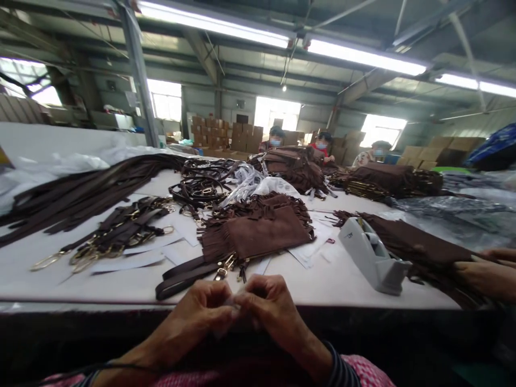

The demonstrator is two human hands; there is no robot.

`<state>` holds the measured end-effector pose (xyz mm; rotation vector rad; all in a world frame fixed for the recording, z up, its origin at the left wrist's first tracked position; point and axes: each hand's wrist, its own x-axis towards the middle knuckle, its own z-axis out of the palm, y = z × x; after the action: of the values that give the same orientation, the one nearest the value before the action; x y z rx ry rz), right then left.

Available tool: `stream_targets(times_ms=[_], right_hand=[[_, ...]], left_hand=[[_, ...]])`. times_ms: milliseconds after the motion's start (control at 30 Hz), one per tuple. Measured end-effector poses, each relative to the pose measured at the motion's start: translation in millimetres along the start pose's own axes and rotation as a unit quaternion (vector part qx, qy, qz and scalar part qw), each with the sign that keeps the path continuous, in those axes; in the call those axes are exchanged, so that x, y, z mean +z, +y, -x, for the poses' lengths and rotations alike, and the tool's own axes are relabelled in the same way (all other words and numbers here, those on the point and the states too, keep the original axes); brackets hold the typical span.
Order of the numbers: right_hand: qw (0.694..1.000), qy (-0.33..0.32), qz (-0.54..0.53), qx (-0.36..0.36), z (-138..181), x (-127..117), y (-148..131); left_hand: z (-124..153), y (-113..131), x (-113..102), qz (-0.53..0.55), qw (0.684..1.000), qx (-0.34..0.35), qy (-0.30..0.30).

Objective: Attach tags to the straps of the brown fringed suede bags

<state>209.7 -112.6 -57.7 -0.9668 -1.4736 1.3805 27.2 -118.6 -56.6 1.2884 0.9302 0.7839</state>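
My left hand [198, 310] and my right hand [269, 302] meet just in front of the table's near edge, thumbs and fingers pinched together. Something small and pale shows faintly at the fingertips, too blurred to name. Right beyond them lies a brown fringed bag [268, 234], flat on the table. A gold clasp [226, 264] and a dark brown wrist strap [183, 277] stick out from its near side. White paper strips [133, 263] lie to the left of the bag.
Dark straps with gold clips [121, 231] and long brown strips [92, 188] cover the left side. A grey tape dispenser [373, 258] stands at right, near a co-worker's hands [489, 274] on brown material. Brown bags [292, 166] are piled behind. Several people sit across the table.
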Motion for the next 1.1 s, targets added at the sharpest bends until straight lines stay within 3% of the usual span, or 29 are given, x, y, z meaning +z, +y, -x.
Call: stream_targets(times_ms=[133,233,300,367,433,500,567,700,800,900,967,1100], right_hand=[[0.997,-0.067,0.009,0.035,1.1,4.1,6.6],[0.992,-0.044,0.11,-0.04,-13.5,-13.4,-7.2],[0.958,-0.021,0.245,-0.15,-25.9,-29.1,-16.7],[0.894,-0.055,0.381,-0.23,-36.1,-41.3,-20.3],[0.84,-0.118,0.462,-0.259,-43.3,-46.7,-17.3],[0.822,-0.168,0.479,-0.258,-48.8,-46.3,-11.7],[0.845,-0.191,0.435,-0.243,-55.1,-43.6,-8.4],[0.94,-0.199,0.237,-0.144,-72.8,-41.9,-10.3],[0.971,-0.199,0.119,-0.058,-85.4,-42.9,-9.8],[0.973,-0.203,0.093,-0.061,-90.6,-42.5,-6.8],[0.963,-0.217,0.135,-0.092,-89.3,-41.6,-6.9],[0.893,-0.24,0.319,-0.21,-80.7,-39.8,-11.4]], left_hand=[[21.4,-15.3,0.7,0.025,1.0,-0.014,0.008],[24.1,-3.8,-5.3,-0.031,0.999,-0.016,0.02],[21.1,6.4,-12.9,-0.057,0.998,-0.025,0.03],[16.2,12.7,-20.4,-0.062,0.997,-0.035,0.034],[11.1,14.0,-26.0,-0.065,0.996,-0.037,0.04],[6.8,12.8,-29.2,-0.074,0.995,-0.039,0.047],[4.1,12.1,-30.8,-0.088,0.994,-0.038,0.049],[2.5,16.0,-34.5,-0.119,0.991,-0.021,0.065],[1.8,18.6,-40.7,-0.121,0.989,-0.018,0.085],[-0.2,17.8,-47.4,-0.143,0.984,-0.016,0.106],[-2.1,16.2,-49.5,-0.162,0.98,-0.02,0.117],[-5.8,13.3,-47.6,-0.171,0.977,-0.023,0.128]])
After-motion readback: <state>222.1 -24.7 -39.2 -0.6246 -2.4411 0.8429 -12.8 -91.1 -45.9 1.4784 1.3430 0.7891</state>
